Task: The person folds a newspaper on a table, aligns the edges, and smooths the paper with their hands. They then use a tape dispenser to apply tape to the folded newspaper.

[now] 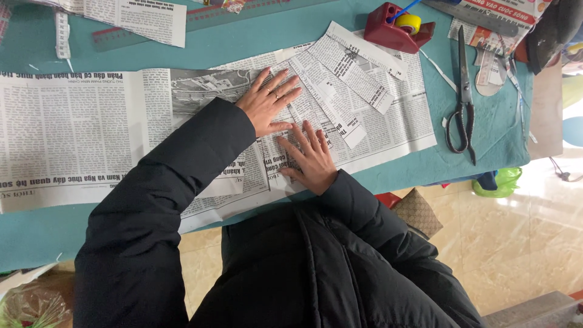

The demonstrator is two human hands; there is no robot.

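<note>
On teal table (340, 24), printed newspaper sheets (364, 121), overlapping, both hands flat.

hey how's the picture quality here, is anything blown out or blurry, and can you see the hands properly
Head view: light is soft and even over the teal table; the tiled floor at right is washed out by bright glare. Left hand and right hand are sharp, flat on the newspaper sheets, with only faint shadows. The scissors and red tape dispenser look crisp; the dark jacket loses detail.
</note>
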